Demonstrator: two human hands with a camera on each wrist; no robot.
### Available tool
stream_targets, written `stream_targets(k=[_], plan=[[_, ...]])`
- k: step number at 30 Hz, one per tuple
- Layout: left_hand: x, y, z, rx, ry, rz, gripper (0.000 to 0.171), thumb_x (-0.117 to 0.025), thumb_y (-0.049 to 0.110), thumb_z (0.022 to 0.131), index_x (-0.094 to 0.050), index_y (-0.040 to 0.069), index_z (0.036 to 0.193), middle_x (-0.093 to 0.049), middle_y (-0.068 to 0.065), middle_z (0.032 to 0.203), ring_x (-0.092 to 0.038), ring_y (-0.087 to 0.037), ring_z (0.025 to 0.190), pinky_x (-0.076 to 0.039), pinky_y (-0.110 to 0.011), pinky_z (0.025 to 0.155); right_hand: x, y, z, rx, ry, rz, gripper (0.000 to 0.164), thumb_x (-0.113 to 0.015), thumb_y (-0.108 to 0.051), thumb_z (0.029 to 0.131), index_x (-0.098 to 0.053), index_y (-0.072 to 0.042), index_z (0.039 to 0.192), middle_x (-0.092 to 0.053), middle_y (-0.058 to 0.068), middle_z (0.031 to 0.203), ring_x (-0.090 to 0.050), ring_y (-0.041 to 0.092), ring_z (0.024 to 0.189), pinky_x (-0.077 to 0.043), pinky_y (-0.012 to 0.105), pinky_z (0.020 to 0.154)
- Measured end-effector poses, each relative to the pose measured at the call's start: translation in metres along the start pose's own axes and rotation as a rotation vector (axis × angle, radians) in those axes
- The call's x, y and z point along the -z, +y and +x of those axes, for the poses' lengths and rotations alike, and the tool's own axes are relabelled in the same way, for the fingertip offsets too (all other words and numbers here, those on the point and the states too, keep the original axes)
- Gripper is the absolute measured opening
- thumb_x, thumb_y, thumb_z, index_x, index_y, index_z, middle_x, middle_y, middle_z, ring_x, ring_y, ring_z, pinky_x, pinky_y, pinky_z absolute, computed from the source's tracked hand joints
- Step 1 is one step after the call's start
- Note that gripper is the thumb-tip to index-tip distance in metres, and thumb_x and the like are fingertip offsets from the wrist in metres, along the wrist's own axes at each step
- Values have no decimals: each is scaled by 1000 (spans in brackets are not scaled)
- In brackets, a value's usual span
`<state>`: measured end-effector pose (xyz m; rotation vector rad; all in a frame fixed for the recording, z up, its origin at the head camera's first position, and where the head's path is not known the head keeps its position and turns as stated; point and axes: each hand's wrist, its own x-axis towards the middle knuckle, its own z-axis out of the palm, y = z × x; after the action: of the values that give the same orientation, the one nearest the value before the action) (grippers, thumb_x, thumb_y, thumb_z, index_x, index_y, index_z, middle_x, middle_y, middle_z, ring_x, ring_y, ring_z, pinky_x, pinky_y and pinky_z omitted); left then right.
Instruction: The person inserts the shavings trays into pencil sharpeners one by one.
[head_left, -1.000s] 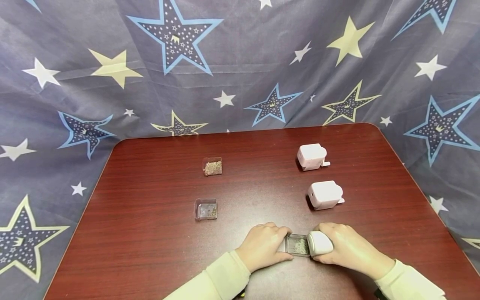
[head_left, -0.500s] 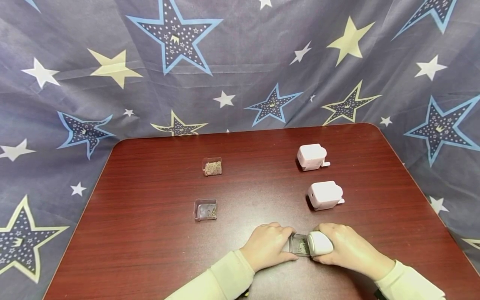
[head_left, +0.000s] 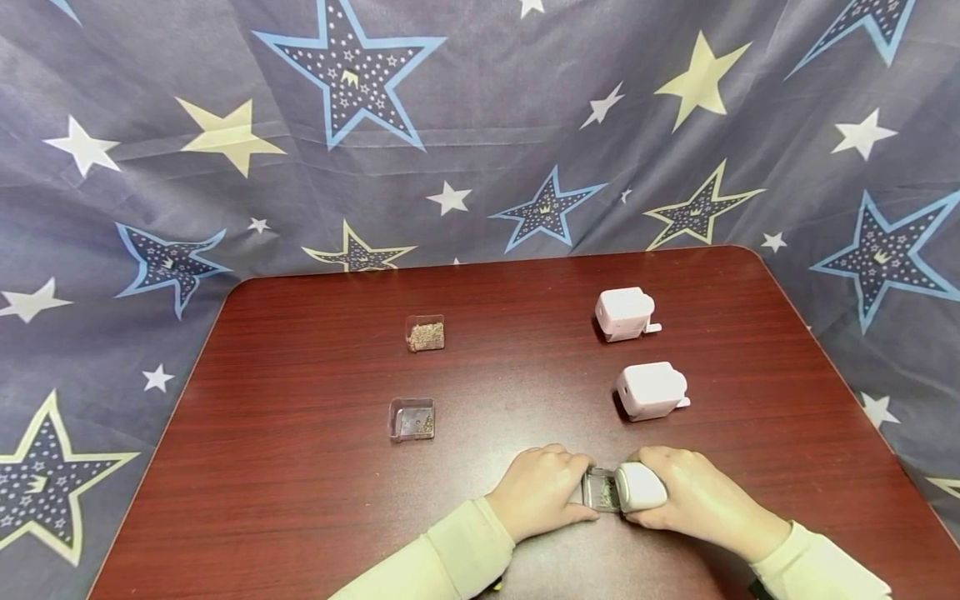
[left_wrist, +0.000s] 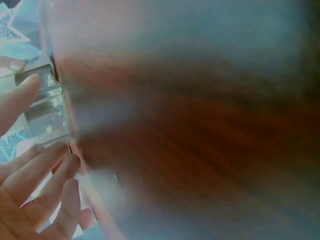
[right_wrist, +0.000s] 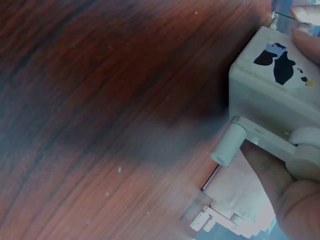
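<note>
My right hand (head_left: 697,500) grips a white hand-crank pencil sharpener (head_left: 641,487) near the front of the table. A dark cartoon print and the crank handle (right_wrist: 230,145) show on it in the right wrist view. From the other side, my left hand (head_left: 536,493) pinches the end of a clear shavings drawer (head_left: 602,490) between thumb and fingers. The drawer sits partly inside the sharpener's open end, with some shavings visible in it. In the left wrist view, the clear drawer (left_wrist: 47,120) appears at the left edge beside my fingers (left_wrist: 65,175).
Two pinkish-white crank sharpeners, a nearer one (head_left: 651,390) and a farther one (head_left: 625,314), stand at the right. Toward the left lie a clear drawer full of shavings (head_left: 426,337) and another with few (head_left: 412,420). A star-patterned cloth (head_left: 480,133) hangs behind the reddish-brown table (head_left: 300,492).
My left hand has moved right, sliding the drawer farther into the sharpener, so less of it shows between the hands. The right hand has held the sharpener in place.
</note>
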<state>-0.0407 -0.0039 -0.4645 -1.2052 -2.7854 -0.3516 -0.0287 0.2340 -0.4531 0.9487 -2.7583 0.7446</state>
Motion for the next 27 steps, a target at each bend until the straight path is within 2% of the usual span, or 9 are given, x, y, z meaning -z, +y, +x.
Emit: stream_targets(k=[9,27], plan=[[1,1,1,-10,-7,4,51,-76,54,75,-74,16,109,-74,6,95,-66,-8,87,-54,-23,72,-1,1,-1,11,11,-8,44,-90,-29,55,-61,-21,87,-54,-21,76,-46,-4,64,-45,26,52],[1,4,6,-41,16,16,47,-75,56,74,-72,17,101,-72,8,87,-65,-8,83,-54,-22,71,-1,2,0,16,8,-8,44,-90,-28,55,-62,-20,87,-54,-20,76,-46,-4,64,-45,26,52]])
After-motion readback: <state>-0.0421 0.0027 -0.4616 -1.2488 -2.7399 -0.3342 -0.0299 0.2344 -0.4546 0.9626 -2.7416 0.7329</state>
